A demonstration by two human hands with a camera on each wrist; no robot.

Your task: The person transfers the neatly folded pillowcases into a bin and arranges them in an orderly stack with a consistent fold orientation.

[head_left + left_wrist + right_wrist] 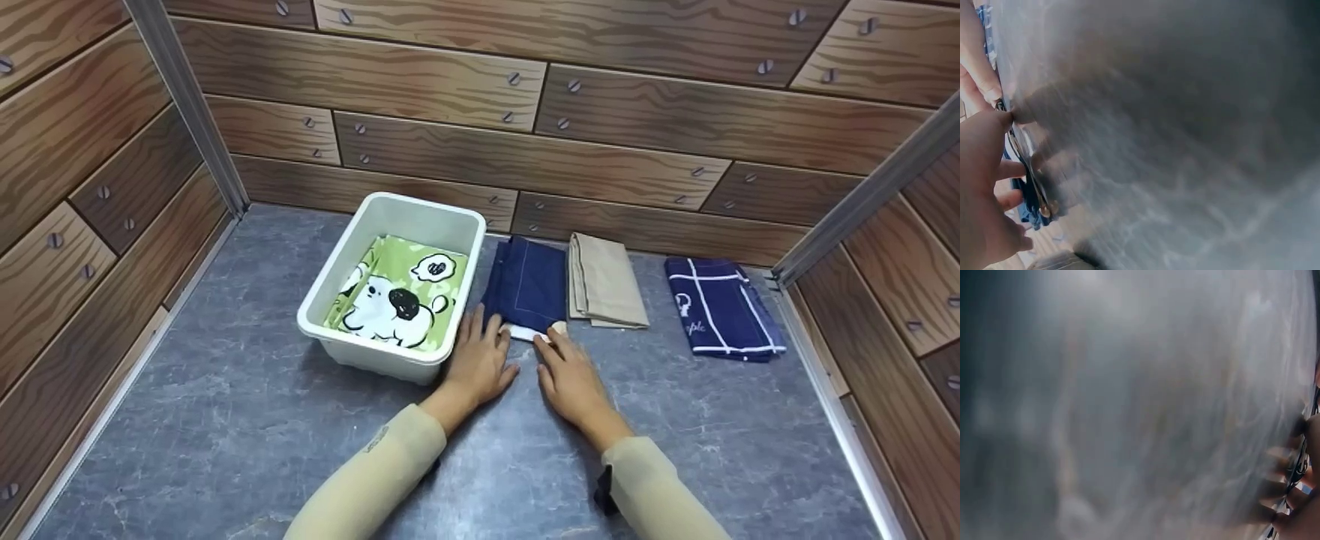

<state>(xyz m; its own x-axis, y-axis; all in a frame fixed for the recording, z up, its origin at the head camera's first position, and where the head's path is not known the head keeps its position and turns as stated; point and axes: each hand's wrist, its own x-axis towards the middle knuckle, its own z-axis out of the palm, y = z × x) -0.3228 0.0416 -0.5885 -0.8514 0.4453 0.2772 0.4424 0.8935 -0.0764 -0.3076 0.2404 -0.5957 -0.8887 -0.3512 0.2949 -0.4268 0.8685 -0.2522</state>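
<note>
A folded dark blue cloth point(529, 281) lies flat on the grey table, a white strip and a beige corner showing along its near edge. My left hand point(478, 360) touches the near left corner of this cloth, its fingers extended beside the bin. At the near right corner, my right hand point(574, 379) has its fingertips on the edge. The left wrist view shows the left hand point(985, 174) with fingers spread along the cloth's edge, thumb apart from the other fingers. Only part of the right hand point(1303, 517) enters the right wrist view.
Left of the cloth stands a white plastic bin point(315, 319) holding a green cloth point(401, 300) with a cartoon dog print. A folded beige cloth point(606, 281) and a navy cloth with white lines point(724, 309) lie to the right. Wood-patterned walls point(450, 142) enclose the table.
</note>
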